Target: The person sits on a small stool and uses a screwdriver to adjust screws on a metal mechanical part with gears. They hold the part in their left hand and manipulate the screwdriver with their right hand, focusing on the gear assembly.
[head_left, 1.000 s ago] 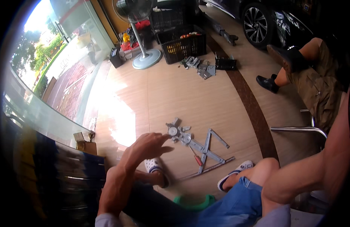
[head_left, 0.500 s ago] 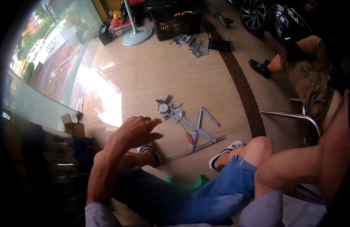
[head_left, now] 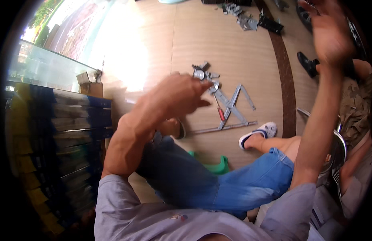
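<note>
The left hand [head_left: 178,94] is raised, overlapping the round end of the metal linkage [head_left: 231,107] in view; index finger and thumb stand apart. The right hand [head_left: 332,38] is raised near the top edge; its fingers appear spread, subject to motion blur. The linkage lies on the tiled floor [head_left: 234,52], its lower rail ending just beside the white shoe [head_left: 268,130]. A red-handled screwdriver [head_left: 221,114] lies among its arms. Floor extends forward to metal scraps [head_left: 246,22] and right to the dark strip [head_left: 284,80].

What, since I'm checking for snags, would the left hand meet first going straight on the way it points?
Probably the metal linkage on the floor: the left hand points toward it in the picture. Height is unclear, so the hand may pass above.
</note>
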### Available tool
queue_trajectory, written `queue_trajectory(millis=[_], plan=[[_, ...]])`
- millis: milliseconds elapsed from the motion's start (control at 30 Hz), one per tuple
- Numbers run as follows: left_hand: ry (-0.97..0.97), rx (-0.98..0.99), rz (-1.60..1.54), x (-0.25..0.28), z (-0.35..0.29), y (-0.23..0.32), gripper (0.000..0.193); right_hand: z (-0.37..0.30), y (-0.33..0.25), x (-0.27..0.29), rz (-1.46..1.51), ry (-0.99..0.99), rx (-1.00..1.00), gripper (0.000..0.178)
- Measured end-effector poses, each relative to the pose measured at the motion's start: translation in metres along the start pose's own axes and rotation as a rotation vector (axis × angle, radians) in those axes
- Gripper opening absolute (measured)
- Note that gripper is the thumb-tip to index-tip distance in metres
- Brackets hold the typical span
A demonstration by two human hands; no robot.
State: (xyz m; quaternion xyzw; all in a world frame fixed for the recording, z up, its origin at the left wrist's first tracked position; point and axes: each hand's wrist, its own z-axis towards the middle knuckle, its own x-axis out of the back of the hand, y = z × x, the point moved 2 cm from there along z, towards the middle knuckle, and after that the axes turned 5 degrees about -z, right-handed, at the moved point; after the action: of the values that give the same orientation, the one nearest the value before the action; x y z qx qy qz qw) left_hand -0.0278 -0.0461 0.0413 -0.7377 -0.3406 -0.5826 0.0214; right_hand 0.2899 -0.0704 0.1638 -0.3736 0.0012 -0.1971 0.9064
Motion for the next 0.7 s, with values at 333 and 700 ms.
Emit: queue_trajectory(millis=[333,700], plan=[[0.218,0.284,0.088,0.015,0.001,-0.071,0.043,-0.313,0.337,-0.172,-0.866,-0.741,-1.012,0.038],[0.099,0.302,0.030,0.020,0.003,-0.095,0.051,-0.464,0.293,-0.216,-1.023,-0.694,-1.154,0.061]])
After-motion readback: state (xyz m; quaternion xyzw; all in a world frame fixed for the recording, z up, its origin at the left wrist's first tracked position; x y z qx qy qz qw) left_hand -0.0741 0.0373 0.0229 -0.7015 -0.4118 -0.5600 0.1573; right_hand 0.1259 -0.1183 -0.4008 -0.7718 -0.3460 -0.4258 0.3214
